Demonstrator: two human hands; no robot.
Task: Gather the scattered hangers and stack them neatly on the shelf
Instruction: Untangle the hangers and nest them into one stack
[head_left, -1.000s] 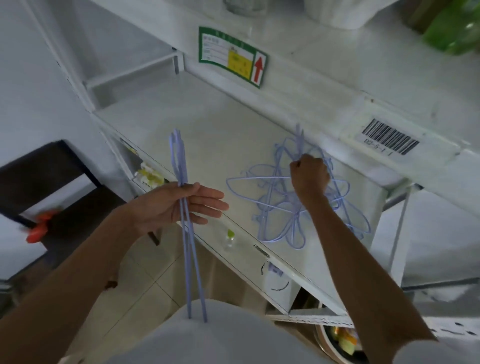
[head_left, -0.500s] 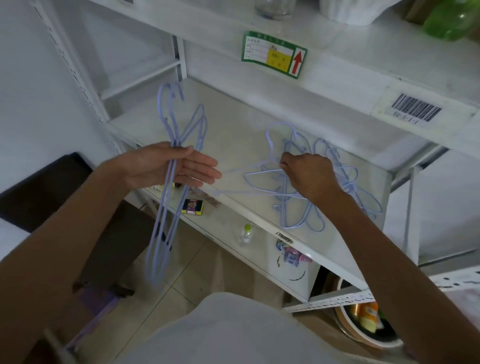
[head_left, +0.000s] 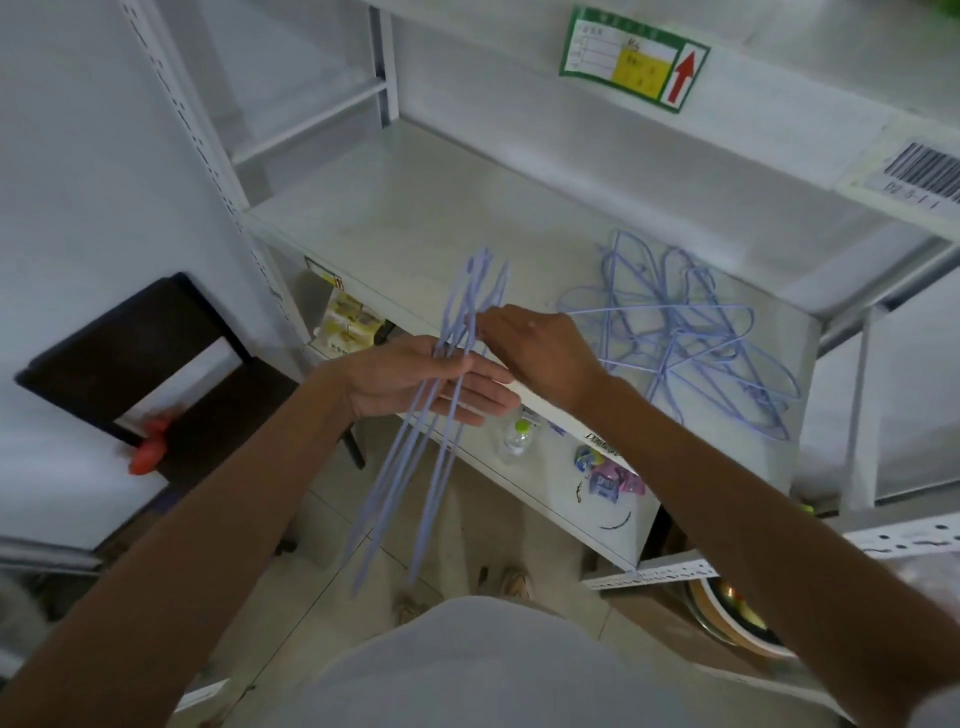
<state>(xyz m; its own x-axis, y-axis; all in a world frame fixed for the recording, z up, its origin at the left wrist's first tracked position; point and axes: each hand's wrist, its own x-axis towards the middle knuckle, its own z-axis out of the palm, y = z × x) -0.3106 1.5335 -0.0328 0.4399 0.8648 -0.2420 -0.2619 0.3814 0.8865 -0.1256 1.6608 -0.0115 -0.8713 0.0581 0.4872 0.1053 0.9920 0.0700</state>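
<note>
Both hands (head_left: 415, 376) gripping hangers (head_left: 441, 447), barcode label (head_left: 919, 174)

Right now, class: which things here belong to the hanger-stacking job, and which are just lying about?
Belong to the job:
held hangers
tangled hangers
shelf
left hand
right hand

Just lying about:
bottle
green label
barcode sticker
purple packets
bowl

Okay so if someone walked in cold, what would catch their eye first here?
Probably the bundle of lilac hangers held between both hands, the left hand gripping it and the right hand at its top. Next, the tangled pile of hangers on the white shelf, right of the hands.
</note>
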